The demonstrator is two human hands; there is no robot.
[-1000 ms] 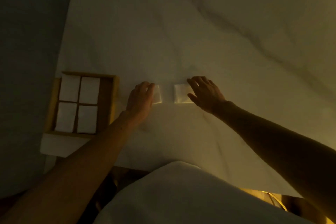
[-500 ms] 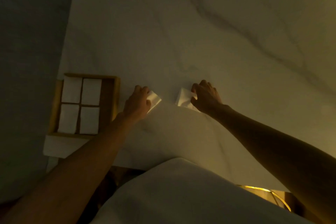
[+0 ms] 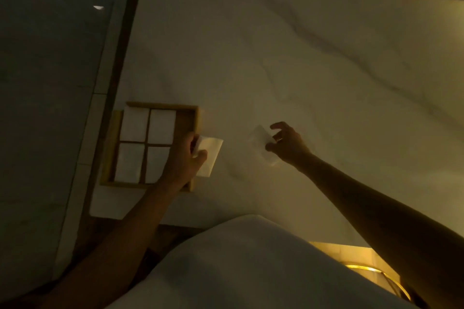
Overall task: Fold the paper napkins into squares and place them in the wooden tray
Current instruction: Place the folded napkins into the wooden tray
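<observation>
Change: both folded squares lifted off the desk (image 3: 301,57) within the last second; a second ago pressed flat side by side under the fingers, now carried.
Left hand (image 3: 187,160): swung toward 9 o'clock, now over the right rim of the wooden tray (image 3: 197,118).
Left grip: thumb and fingers clamped on the left napkin (image 3: 209,155), pinched at its left edge.
Left napkin vs grip: sheet trails out at 3 o'clock from the pinch, mostly outside the tray, hanging over its right wall.
Right hand (image 3: 286,143): raised and tilted, well apart from the tray.
Right grip: thumb and one finger clamped on the right napkin (image 3: 259,140); other fingers spread apart.
Right napkin vs grip: sticks out at 9 o'clock from the fingertips, tilted, blurred, off the desk.
Tray: four folded napkins (image 3: 148,143) in a two-by-two block on its left; bare strip of floor left at 3 o'clock of them.
Meaning: folding judged finished for this pair; placing begun, left first, likely into the bare strip.
Remaining: both carried squares not yet set down.
</observation>
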